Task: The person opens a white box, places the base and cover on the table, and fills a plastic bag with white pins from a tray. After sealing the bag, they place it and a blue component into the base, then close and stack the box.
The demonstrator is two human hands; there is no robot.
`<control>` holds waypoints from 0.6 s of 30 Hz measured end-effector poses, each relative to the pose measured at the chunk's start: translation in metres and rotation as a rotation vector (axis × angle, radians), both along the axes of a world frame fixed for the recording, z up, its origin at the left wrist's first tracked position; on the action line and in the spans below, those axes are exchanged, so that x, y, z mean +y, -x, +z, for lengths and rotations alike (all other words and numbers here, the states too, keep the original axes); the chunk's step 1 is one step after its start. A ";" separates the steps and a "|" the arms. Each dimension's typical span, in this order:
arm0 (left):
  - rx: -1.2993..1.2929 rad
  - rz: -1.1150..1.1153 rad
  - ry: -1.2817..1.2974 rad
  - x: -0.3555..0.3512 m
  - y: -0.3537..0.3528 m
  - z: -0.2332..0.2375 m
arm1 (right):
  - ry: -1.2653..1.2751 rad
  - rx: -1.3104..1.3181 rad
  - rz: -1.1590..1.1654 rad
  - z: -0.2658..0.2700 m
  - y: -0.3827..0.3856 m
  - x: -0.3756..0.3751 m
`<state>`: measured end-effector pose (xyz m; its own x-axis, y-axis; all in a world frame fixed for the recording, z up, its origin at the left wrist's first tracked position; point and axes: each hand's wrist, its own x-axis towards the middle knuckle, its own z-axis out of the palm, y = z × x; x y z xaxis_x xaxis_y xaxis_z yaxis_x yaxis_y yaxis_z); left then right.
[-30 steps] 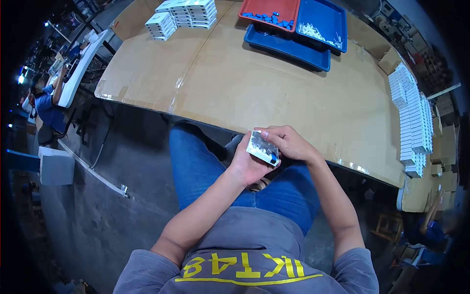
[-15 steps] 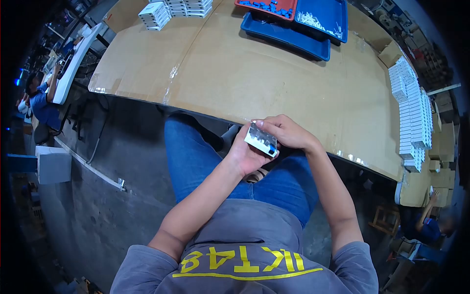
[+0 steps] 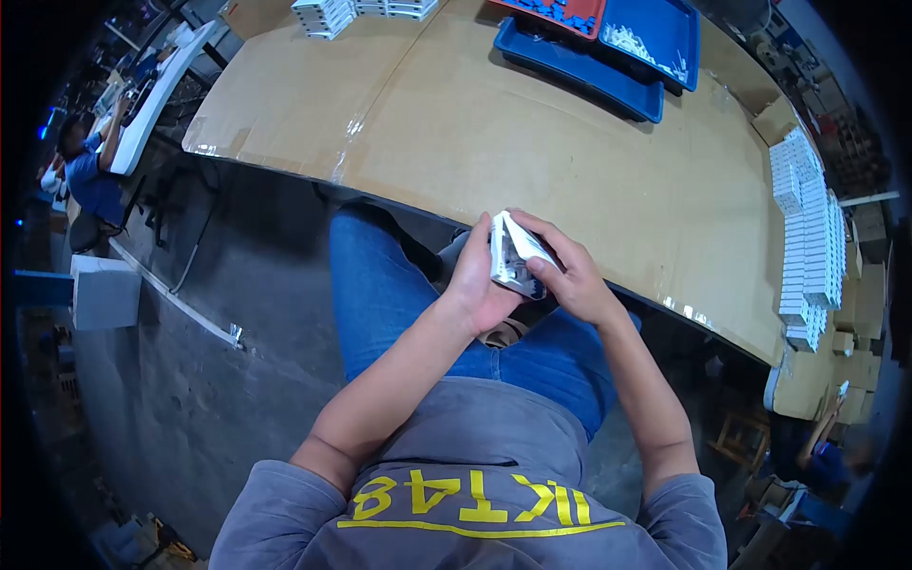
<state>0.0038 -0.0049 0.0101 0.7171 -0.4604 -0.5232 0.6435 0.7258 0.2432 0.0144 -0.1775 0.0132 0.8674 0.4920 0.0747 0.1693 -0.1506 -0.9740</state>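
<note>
The table (image 3: 446, 123) was covered in matt brown cardboard, with glossy clear tape (image 3: 349, 142) along its creases and edge. The trays (image 3: 579, 71) looked like smooth, shiny plastic, the jeans (image 3: 385, 285) were rough denim, and the shirt (image 3: 475, 446) was dull grey cloth.

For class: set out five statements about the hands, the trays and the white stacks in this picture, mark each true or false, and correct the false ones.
1. Both the left hand and the right hand touch the small case. True.
2. The small case lies flat on the table. False: the hands hold it at the table's near edge.
3. The red tray holds blue pieces. True.
4. The blue tray right beside the red tray holds yellow pieces. False: its pieces are white.
5. White stacks stand towards the table's right end. True.
</note>
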 end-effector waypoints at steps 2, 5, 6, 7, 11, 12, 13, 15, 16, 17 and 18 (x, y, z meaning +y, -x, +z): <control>-0.065 0.001 -0.065 -0.003 0.003 -0.001 | 0.038 -0.158 0.011 -0.007 0.004 -0.002; -0.085 0.036 -0.162 -0.009 0.012 0.005 | 0.121 -0.416 0.000 -0.008 0.012 -0.001; -0.078 0.036 -0.180 -0.009 0.014 0.008 | 0.130 -0.447 -0.007 -0.009 0.015 0.000; -0.071 0.035 -0.198 -0.010 0.016 0.010 | 0.139 -0.477 -0.016 -0.009 0.018 0.001; -0.108 0.064 -0.181 -0.011 0.022 0.005 | 0.176 -0.560 -0.022 -0.009 0.024 0.004; -0.109 0.070 -0.179 -0.012 0.023 0.006 | 0.182 -0.576 -0.023 -0.009 0.024 0.004; -0.112 0.075 -0.184 -0.012 0.024 0.006 | 0.183 -0.581 -0.019 -0.009 0.024 0.004; -0.122 0.085 -0.195 -0.013 0.024 0.005 | 0.185 -0.594 -0.011 -0.010 0.023 0.003; -0.125 0.089 -0.200 -0.013 0.024 0.006 | 0.187 -0.595 -0.008 -0.009 0.022 0.003; -0.126 0.093 -0.205 -0.013 0.025 0.008 | 0.188 -0.594 -0.005 -0.008 0.022 0.004; -0.129 0.097 -0.210 -0.014 0.025 0.009 | 0.191 -0.595 -0.003 -0.007 0.022 0.004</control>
